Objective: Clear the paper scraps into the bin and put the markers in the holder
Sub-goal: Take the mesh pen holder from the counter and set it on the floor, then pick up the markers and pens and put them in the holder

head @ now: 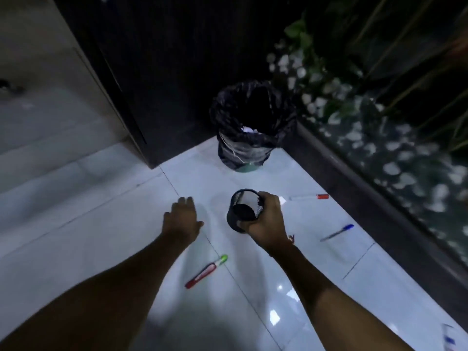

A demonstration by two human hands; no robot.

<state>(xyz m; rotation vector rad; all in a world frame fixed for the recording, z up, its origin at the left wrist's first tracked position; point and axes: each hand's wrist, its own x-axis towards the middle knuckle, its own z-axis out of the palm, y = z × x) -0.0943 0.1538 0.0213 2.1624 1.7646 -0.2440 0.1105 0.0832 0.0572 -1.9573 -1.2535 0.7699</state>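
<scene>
Bin (249, 127) behind holder (244, 210), markers (206, 271) on floor (101, 211)

No text, label, brand, number or sign can be read anywhere. The red marker (201, 272) with the green cap, lying on the floor well short of the bin (249, 127), carries pale marks along its barrel — too blurred to make out. The other pens beside the bin's right side show no lettering either
</scene>
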